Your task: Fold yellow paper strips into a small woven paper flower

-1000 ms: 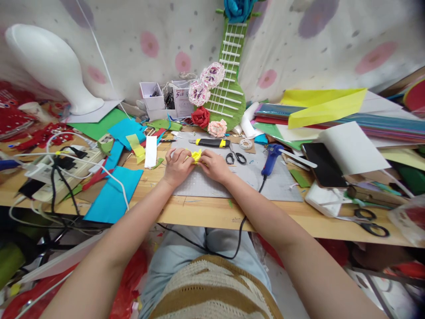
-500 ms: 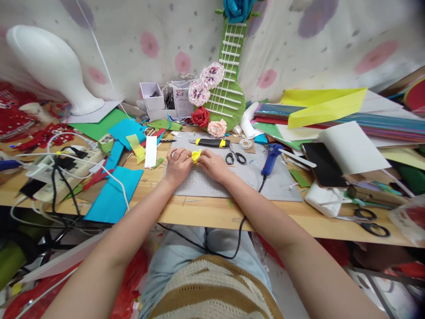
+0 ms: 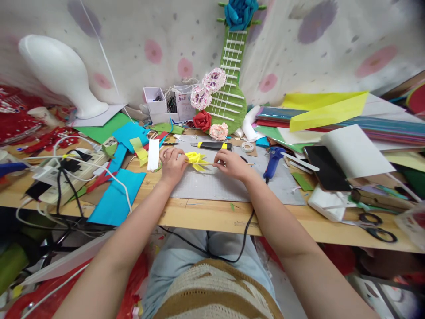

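Observation:
A crumpled yellow paper flower (image 3: 195,160) with pointed ends is pinched in my left hand (image 3: 173,165), above the grey cutting mat (image 3: 206,188). My right hand (image 3: 232,164) grips a thin wooden stick (image 3: 210,164), which lies level and reaches from the yellow paper to past my right fingers. Just behind my hands rests a yellow and black utility knife (image 3: 214,145). Small black-handled scissors lie mostly hidden behind my right hand. A blue glue gun (image 3: 274,163) sits to the right on the mat.
A green guitar shape with paper flowers (image 3: 229,97) leans on the back curtain. Blue crepe paper (image 3: 117,197) and a power strip (image 3: 66,170) lie left. On the right are a phone (image 3: 327,167), large scissors (image 3: 375,226) and stacked coloured paper (image 3: 328,110). The glue gun's cord hangs over the front edge.
My hands have moved apart, the right one going rightward. More of the yellow paper now shows, and the wooden stick has come into view between my hands. The whole view has shifted slightly.

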The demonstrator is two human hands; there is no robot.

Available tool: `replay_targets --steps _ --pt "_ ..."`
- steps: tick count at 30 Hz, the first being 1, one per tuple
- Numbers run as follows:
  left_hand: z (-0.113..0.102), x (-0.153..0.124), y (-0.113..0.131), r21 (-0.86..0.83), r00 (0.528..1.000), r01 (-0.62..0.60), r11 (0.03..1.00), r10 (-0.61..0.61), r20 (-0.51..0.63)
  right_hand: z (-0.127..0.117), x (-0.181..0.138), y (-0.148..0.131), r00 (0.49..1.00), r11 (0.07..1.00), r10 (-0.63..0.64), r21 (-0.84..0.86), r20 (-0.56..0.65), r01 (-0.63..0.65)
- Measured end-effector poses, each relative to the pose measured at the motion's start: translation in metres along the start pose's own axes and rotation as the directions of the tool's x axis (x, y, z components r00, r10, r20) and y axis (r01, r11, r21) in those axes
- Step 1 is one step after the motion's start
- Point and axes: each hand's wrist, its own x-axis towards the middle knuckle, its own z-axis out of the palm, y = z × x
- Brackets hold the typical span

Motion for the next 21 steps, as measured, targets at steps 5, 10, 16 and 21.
replay_targets --steps 5,10,16,21 --pt "0.003 0.0 -0.004 0.003 0.997 0.076 0.997 -0.076 -0.023 -0.01 -0.002 0.003 1.0 0.996 0.023 0.088 -0.002 -0.023" --pt "0.0 -0.003 -0.006 -0.05 0.967 0.253 0.966 -0.253 0.0 -0.004 -0.001 0.001 0.999 0.99 0.017 0.143 0.03 -0.021" --pt "-0.007 -0.014 -0.02 -0.2 0.877 0.48 0.854 -0.472 0.089 0.005 -0.001 0.001 0.998 0.978 0.021 0.207 0.06 -0.033" --pt "-0.005 -0.016 -0.025 -0.375 0.744 0.659 0.652 -0.639 0.195 0.006 -0.001 -0.002 0.998 0.968 0.018 0.25 0.056 -0.031"
